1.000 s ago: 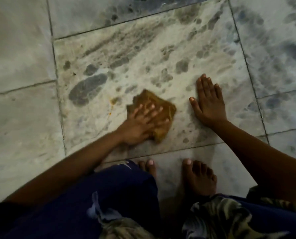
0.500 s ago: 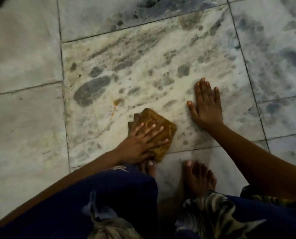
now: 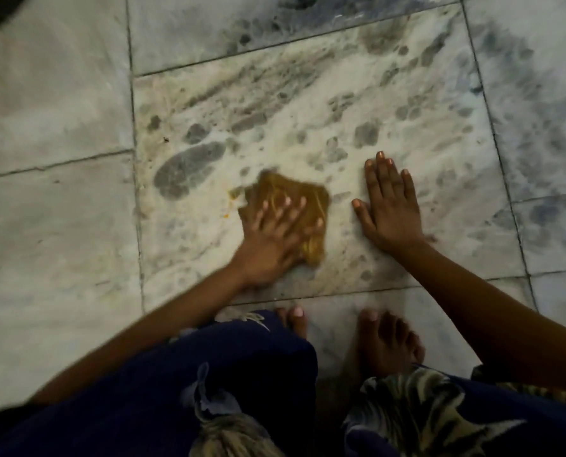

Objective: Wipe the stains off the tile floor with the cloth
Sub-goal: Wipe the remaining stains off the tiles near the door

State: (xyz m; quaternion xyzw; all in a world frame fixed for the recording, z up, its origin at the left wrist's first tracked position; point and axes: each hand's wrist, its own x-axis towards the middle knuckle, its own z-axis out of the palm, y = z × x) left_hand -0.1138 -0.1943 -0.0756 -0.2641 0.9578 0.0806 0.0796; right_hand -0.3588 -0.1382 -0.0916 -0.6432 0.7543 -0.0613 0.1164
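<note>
A brown-yellow cloth (image 3: 294, 192) lies flat on the marbled tile floor (image 3: 308, 103). My left hand (image 3: 275, 239) presses down on it with fingers spread, and the cloth is blurred by motion. Small orange stains (image 3: 233, 193) show just left of the cloth. My right hand (image 3: 390, 209) rests flat on the tile to the right of the cloth, palm down, fingers together, holding nothing.
My two bare feet (image 3: 383, 341) stand on the tile just below the hands. Dark grey patches (image 3: 189, 169) mark the tile left of and beyond the cloth. Grout lines (image 3: 133, 159) border the tile. My blue patterned clothing (image 3: 209, 390) fills the bottom of the view.
My left hand pulled the cloth toward my feet, then pushed it away again, up to the orange stains. My right hand stayed planted.
</note>
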